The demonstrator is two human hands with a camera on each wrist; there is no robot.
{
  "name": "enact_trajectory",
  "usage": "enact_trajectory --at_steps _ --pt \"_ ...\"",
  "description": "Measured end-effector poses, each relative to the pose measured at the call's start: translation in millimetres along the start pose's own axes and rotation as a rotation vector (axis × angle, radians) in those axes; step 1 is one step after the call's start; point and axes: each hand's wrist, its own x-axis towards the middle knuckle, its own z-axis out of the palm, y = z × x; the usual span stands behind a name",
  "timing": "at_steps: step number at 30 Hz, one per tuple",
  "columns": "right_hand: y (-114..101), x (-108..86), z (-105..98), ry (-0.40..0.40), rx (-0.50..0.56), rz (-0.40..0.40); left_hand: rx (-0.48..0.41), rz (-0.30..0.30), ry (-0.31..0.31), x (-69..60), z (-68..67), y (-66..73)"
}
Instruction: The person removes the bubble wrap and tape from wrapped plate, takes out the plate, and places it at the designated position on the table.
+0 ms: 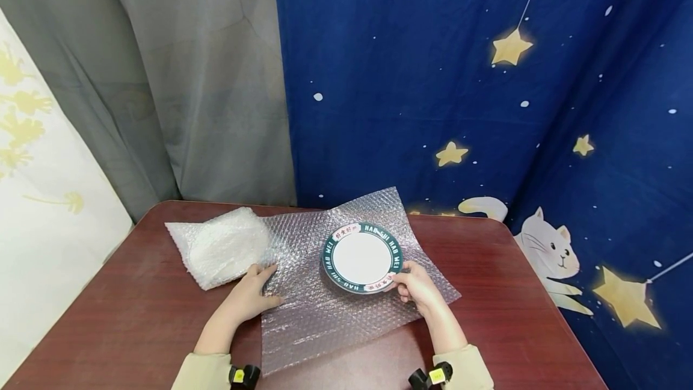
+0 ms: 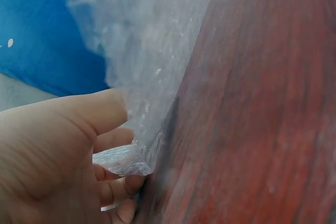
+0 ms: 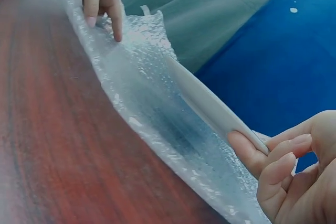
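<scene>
A round white plate [image 1: 361,257] with a green lettered rim is over a sheet of bubble wrap [image 1: 330,330] on the table. My right hand [image 1: 419,287] pinches the plate's near right rim between thumb and fingers. Seen from the right wrist, the plate [image 3: 210,106] is tilted, its held edge raised off the wrap. At the sheet's left edge, my left hand [image 1: 251,295] rests with thumb and fingers spread apart. The left wrist view has the wrap [image 2: 152,66] standing up beside that thumb, with the other fingertips low near the tabletop.
A bubble-wrapped bundle [image 1: 230,245] lies at the back left, just beyond my left hand; its contents are blurred by the wrap. The reddish-brown table [image 1: 503,318] ends at a grey curtain [image 1: 216,107] and a blue starry curtain [image 1: 390,107].
</scene>
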Motion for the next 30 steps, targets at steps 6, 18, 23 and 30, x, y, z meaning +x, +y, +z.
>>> enact_trajectory --at_steps 6,18,23,30 --pt "-5 -3.0 -5 0.014 0.019 0.001 -0.003 -0.011 -0.002 0.0 1.0 1.1" --pt "-18 -9.8 -14 0.033 0.087 -0.022 -0.002 -0.022 -0.006 0.0 1.0 3.2" --pt "-22 -10.9 -18 0.059 0.105 -0.023 0.002 -0.016 -0.002 0.4 0.5 3.1" --pt "-25 -11.2 -26 0.092 0.115 -0.030 -0.002 -0.027 -0.004 0.0 -0.2 3.9"
